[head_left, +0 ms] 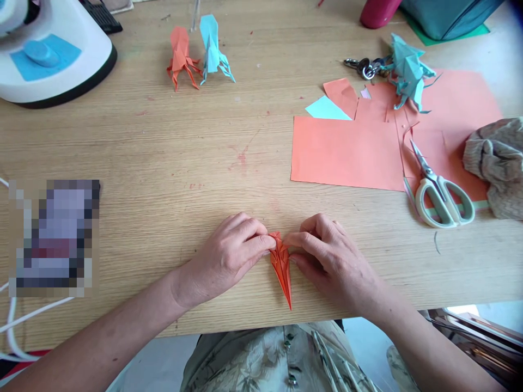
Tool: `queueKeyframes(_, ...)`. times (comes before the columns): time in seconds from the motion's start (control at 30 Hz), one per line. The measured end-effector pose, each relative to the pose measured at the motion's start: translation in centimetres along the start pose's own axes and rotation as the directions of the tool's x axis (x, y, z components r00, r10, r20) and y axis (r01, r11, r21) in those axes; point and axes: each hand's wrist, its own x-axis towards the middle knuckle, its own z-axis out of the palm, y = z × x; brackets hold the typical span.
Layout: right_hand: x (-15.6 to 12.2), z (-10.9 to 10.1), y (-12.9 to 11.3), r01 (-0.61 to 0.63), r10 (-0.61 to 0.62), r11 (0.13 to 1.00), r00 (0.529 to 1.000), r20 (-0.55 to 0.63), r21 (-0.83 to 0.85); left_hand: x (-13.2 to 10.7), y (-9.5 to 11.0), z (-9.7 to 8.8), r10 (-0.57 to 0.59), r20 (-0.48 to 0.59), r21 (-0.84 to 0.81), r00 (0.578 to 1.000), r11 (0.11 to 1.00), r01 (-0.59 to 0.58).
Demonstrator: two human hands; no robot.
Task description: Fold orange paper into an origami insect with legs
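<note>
1. I see the slim, pointed orange folded-paper form (pixel 281 269) at six o'clock, over the pale wooden table (pixel 163 163), its tip facing six.
2. My left hand (pixel 231 247) pinches its upper end at eleven; my right hand (pixel 333 258) touches at one, fingers narrowly spaced, though I cannot tell whether they pinch.
3. For this folding, I'd steady the left, align layers and crease gently; thin paper could tear.

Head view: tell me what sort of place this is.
Probably a table used for paper craft, perhaps at home: a folded orange paper near its front edge, scissors lying partly over orange sheets, and a blue paper figure toward the back.
</note>
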Motion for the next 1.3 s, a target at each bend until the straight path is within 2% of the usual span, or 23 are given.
queueKeyframes(0.5,-0.1,-0.1,-0.1,0.009,-0.009,1.000,1.000,-0.021,-0.001,-0.1,-0.1,0.0,0.017,-0.029,-0.006,0.999,1.000,-0.017)
queueKeyframes(0.8,-0.1,0.0,0.1,0.019,-0.019,1.000,0.999,-0.028,-0.003,-0.5,-0.1,0.3,0.074,-0.058,0.032,0.996,0.997,-0.073)
queueKeyframes(0.93,-0.3,0.0,0.1,0.069,-0.072,0.996,0.996,-0.049,-0.060,-0.8,0.2,0.5,0.156,-0.090,0.190,0.984,0.972,-0.137)
queueKeyframes(1.1,-0.9,0.1,0.1,0.180,-0.189,0.970,0.981,-0.042,-0.166,-0.9,0.4,0.6,0.282,-0.139,0.353,0.949,0.910,-0.219)
queueKeyframes(1.3,-1.4,0.0,0.3,0.301,-0.308,0.925,0.951,0.005,-0.230,-1.0,1.3,0.3,0.312,-0.077,0.401,0.947,0.879,-0.257)
